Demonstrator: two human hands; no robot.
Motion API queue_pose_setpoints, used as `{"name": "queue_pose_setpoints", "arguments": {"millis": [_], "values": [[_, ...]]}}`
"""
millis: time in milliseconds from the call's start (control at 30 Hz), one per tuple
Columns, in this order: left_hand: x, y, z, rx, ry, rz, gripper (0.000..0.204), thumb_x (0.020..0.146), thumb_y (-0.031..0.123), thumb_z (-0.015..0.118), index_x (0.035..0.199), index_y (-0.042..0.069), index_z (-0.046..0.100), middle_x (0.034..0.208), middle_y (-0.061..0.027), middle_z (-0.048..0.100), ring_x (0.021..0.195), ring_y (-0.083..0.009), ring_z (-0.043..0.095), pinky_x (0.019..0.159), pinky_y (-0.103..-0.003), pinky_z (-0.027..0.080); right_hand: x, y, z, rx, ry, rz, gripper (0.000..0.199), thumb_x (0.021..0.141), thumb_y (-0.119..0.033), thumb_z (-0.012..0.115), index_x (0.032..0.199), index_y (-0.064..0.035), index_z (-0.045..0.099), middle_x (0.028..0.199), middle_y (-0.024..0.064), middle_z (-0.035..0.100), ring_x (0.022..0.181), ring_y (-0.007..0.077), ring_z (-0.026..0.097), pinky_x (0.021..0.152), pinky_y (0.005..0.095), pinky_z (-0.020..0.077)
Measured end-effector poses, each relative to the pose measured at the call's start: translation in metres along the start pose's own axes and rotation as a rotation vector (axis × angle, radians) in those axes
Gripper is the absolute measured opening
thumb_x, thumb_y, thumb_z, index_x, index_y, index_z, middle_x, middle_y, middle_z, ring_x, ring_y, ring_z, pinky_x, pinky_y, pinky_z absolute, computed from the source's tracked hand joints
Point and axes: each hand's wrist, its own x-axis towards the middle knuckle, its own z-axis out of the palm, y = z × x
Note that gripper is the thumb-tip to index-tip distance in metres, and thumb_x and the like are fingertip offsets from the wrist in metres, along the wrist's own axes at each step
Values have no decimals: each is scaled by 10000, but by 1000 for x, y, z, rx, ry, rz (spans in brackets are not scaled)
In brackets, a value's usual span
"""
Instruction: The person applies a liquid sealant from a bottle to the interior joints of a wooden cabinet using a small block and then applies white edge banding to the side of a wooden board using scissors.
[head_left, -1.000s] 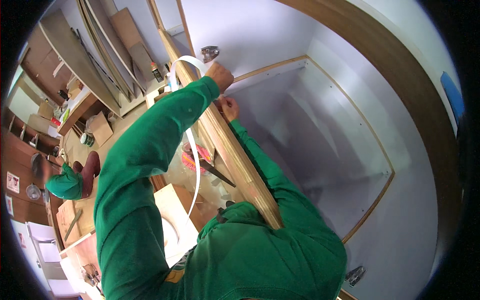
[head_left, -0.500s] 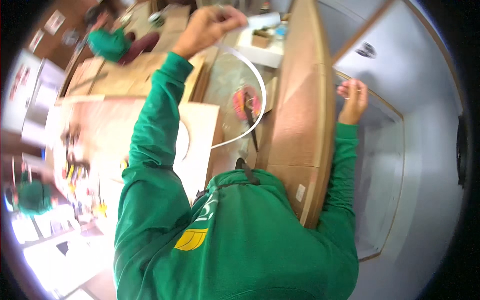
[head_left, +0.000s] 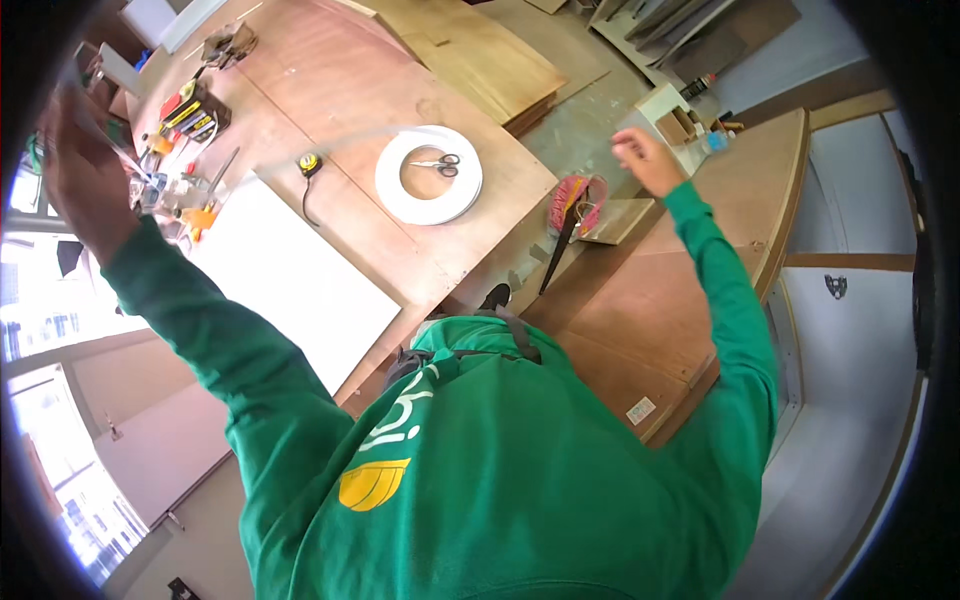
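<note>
The left hand [head_left: 85, 170] is flung far out to the left, fingers curled shut in a grip on one end of a thin pale strip [head_left: 300, 160]. The strip runs blurred and faint in a long arc above the surface [head_left: 360, 90], from that fist across toward the right hand [head_left: 645, 160]. The right hand is raised on the other side, fingers bent in and drawn together near the strip's far end; whether it pinches the strip I cannot tell, the end is too blurred to see.

Below the arc, on the brown wooden surface, lies a white coiled ring of the same sort of band [head_left: 428, 175], flat, with a pair of scissors [head_left: 440, 163] resting in its middle. Just left of the ring sits a small yellow-and-black tape measure [head_left: 309, 165]. A white board [head_left: 290, 280] lies flat nearer the body. Close under the left hand is a clutter of small tools [head_left: 180, 190]. Under the right hand a handsaw with a red grip [head_left: 570, 215] lies beside a rounded brown panel [head_left: 690, 290], which stands next to a white cabinet [head_left: 850, 330].
</note>
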Motion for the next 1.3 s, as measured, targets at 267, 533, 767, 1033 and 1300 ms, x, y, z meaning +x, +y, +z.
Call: {"name": "queue_pose_setpoints", "arguments": {"millis": [267,533,767,1033,1300], "values": [[-183,76,-28,-1059,142,-1358,162,943,141,625,1043,15,645,946,-22,596,841,-90,539,731,-225,441,82,102,261,84,-161,-32,202,818,-223,655,938,-60,657,807,99,683,747,202,656,688,349,528],[-239,148,-5,-964,-66,-1650,167,917,162,669,982,9,663,868,6,619,772,-61,522,695,-205,421,137,87,379,-310,-137,114,212,828,-233,662,1009,-129,621,911,115,701,869,300,672,770,421,520],[-249,182,54,-858,-274,-1788,179,919,190,664,966,18,659,853,6,609,760,-62,509,683,-213,406,196,95,385,-403,-153,86,325,856,-331,651,1150,-194,624,1104,89,654,1063,294,610,896,437,488],[-243,208,140,-792,-341,-1879,230,901,200,686,985,-13,672,829,-17,635,718,-82,553,646,-224,439,236,110,381,-612,-400,-23,363,794,-402,715,1090,-197,666,1061,93,653,1007,294,627,867,432,497],[-252,193,167,-753,-325,-1972,271,916,217,655,1019,-33,668,840,-34,647,713,-92,573,657,-234,468,254,107,343,257,-999,236,411,803,-412,755,992,-68,632,712,24,593,632,120,597,547,270,491]]}}
